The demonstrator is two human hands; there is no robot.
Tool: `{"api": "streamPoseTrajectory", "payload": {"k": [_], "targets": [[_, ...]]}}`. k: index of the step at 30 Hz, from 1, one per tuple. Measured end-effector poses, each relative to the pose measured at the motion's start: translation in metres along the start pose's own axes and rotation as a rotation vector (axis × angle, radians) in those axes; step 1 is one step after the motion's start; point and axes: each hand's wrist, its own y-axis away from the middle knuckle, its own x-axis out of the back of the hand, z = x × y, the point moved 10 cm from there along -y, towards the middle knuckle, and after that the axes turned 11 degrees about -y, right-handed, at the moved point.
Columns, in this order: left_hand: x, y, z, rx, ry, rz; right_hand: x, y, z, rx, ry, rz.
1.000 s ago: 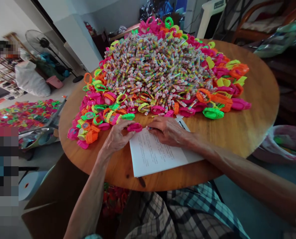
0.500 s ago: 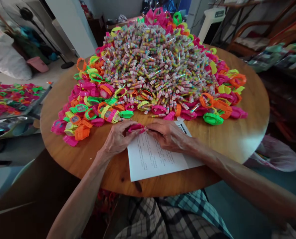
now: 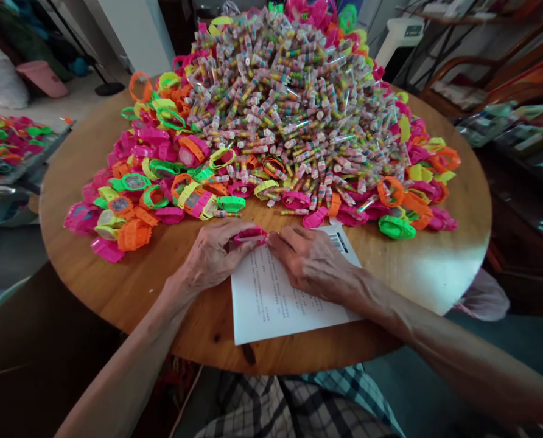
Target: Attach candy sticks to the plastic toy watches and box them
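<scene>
Between the two hands, just above the near-left part of a white printed paper sheet, is one bright pink, loop-shaped plastic toy watch. It looks light, and its band likely flexes a little while holding its curve; the smooth plastic may be slightly slippery but hardly fragile. The band's sides seem the best place for a thumb-and-finger pinch, leaving the end free. The left hand is clamped on it this way, thumb at the near side and fingers beyond. The right hand has its fingers bent and drawn together beside the watch's right end; whether they grip anything I cannot tell.

Counting outward: one watch held, two hands, one visible top sheet with one black-and-white barcode. Beyond the paper, one bright green plastic watch lies at the right front of the pile. The large mound of clear-wrapped, multicoloured candy sticks and the surrounding neon plastic watches overlap too much to count. All rest on one round, brown wooden table; one pink plastic bin stands beyond, on the left.
</scene>
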Motion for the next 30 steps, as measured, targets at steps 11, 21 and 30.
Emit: {"api": "streamPoseTrajectory", "payload": {"k": [11, 21, 30], "targets": [[0.004, -0.005, 0.002, 0.0, -0.009, -0.023, -0.008, -0.004, -0.005, 0.006, 0.042, -0.124], [0.019, 0.002, 0.001, 0.0, -0.113, 0.052, 0.019, -0.001, 0.004, -0.082, -0.035, -0.055], [0.148, 0.166, -0.027, 0.468, -0.468, 0.183, 0.029, 0.025, 0.092, -0.296, -0.023, -0.048]]}}
